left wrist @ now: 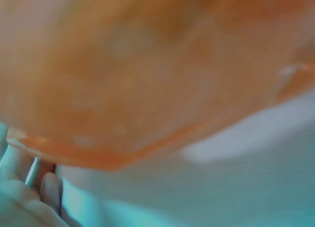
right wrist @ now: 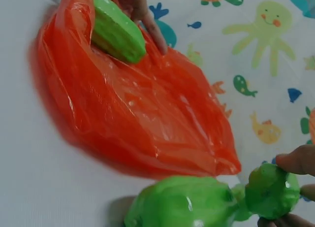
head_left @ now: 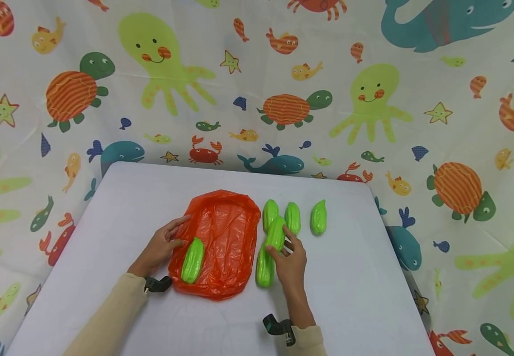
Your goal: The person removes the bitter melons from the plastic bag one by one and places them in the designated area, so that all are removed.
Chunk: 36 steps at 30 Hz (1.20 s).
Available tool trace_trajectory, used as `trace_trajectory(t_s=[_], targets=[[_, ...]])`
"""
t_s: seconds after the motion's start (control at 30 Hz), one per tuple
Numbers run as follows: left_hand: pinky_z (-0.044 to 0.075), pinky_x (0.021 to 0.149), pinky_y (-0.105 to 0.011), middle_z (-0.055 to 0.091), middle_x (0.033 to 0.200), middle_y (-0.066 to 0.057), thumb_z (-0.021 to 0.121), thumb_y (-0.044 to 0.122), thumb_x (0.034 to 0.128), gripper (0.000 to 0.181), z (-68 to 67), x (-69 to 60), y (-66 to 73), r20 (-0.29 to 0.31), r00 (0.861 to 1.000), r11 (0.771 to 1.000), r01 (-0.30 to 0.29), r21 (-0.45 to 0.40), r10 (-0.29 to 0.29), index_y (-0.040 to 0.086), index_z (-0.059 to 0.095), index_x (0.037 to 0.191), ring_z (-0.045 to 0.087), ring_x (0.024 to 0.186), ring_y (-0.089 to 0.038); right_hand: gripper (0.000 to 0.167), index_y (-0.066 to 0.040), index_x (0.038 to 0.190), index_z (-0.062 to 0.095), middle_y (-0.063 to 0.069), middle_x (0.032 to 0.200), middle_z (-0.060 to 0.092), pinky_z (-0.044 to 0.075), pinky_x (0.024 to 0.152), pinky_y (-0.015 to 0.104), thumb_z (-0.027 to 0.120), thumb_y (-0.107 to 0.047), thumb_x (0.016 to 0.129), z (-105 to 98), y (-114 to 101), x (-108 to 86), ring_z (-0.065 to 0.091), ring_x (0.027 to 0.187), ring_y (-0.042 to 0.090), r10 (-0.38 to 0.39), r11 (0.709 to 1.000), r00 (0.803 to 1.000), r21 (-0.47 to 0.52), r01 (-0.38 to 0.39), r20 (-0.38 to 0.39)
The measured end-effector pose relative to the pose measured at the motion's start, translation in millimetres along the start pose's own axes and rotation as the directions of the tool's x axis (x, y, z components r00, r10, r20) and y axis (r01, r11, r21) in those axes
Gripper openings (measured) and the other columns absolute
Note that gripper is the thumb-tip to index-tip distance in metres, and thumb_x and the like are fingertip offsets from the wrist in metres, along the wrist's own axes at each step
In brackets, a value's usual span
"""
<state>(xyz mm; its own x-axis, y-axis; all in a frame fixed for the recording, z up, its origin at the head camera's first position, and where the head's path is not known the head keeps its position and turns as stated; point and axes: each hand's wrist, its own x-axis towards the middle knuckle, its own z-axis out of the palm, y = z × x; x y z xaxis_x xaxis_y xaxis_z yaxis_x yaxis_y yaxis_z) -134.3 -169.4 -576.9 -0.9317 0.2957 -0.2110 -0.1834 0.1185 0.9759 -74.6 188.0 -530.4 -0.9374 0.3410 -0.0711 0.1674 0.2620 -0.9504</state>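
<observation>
Right hand [head_left: 291,259]: thumb and fingers pinch 1 green vegetable [head_left: 276,234], held just right of the red bag [head_left: 230,232]
Left hand [head_left: 161,247]: fingers spread at the bag's left edge
Red bag: 1 bagged vegetable [head_left: 193,260] lies inside, apparently an early stage
White table [head_left: 350,296]: 4 loose vegetables [head_left: 318,217] right of the bag, apparently not yet dealt with

No readable text, labels, brands, numbers or signs in any view

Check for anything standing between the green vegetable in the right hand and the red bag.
Nothing visible blocks the opening of the red bag. One loose vegetable lies by its right edge, partly hidden by the held vegetable in the head view.
</observation>
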Motion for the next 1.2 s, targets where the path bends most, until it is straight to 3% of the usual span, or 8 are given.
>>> trace_trajectory(t_s=[0.37,0.67,1.2], targets=[[0.057,0.098,-0.020,0.036,0.172,-0.012,0.061,0.002,0.1017,0.072,0.2,-1.6,2.9,-0.006,1.000,1.000,0.005,0.004,-0.005,0.025,0.038,0.166,0.044,0.146,-0.038,0.071,-0.024,0.154,0.057,0.012,0.156,0.054,0.057,0.107,0.049,0.083,-0.009,0.090,-14.6,8.6,0.8,0.061,0.133,0.035,0.011,1.000,0.999,-0.004,-0.012,-0.031],[0.055,0.099,-0.018,0.038,0.171,-0.012,0.061,0.000,0.1014,0.071,-0.4,1.3,2.3,0.002,1.000,1.000,-0.008,-0.001,0.008,0.022,0.039,0.166,0.046,0.145,-0.031,0.071,-0.023,0.154,0.057,0.013,0.157,0.053,0.059,0.105,0.048,0.082,-0.007,0.090,-17.8,15.4,-1.3,0.062,0.131,0.036,0.025,1.000,0.999,-0.009,-0.025,-0.038],[0.054,0.098,-0.017,0.039,0.171,-0.012,0.061,0.002,0.1014,0.071,1.7,-0.3,-0.4,-0.015,1.000,1.000,0.015,0.009,-0.015,0.024,0.039,0.165,0.043,0.148,-0.038,0.069,-0.023,0.151,0.060,0.012,0.156,0.056,0.061,0.101,0.043,0.084,-0.009,0.088,-21.9,34.3,-6.4,0.063,0.131,0.035,0.033,0.999,0.999,-0.036,-0.034,-0.032]])
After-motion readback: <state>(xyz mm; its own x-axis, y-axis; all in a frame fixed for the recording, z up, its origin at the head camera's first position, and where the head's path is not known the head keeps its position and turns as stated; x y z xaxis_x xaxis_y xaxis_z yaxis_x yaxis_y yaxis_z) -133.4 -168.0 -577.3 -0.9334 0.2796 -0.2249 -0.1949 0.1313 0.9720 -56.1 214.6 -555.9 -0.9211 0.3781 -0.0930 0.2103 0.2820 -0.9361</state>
